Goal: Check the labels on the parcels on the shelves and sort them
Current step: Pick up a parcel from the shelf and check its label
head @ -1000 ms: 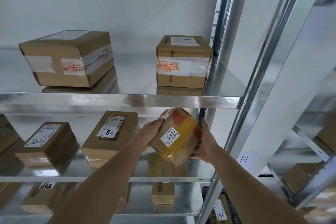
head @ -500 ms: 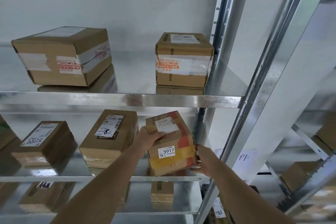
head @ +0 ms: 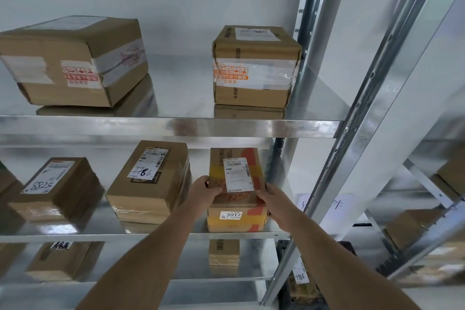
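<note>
A small cardboard parcel (head: 236, 219) with yellow and red tape and a tag reading 5917 sits on the middle shelf (head: 141, 234), at its right end. A white shipping label covers its top. My left hand (head: 203, 190) grips its left top edge and my right hand (head: 273, 200) grips its right side. Left of it lies a parcel marked 7786 (head: 148, 181), and further left one marked 8825 (head: 55, 189). Two taped boxes stand on the upper shelf, one at the left (head: 75, 60) and one at the right (head: 255, 68).
A steel upright (head: 314, 33) and a slanted post (head: 372, 98) bound the shelf on the right. The lower shelf holds a small box (head: 223, 251) and a box with a handwritten tag (head: 57, 259). A neighbouring rack with more boxes (head: 415, 229) stands to the right.
The 5917 parcel, held tilted in the air before, has been turned level and set down on the middle shelf's right end. Both hands stay on it.
</note>
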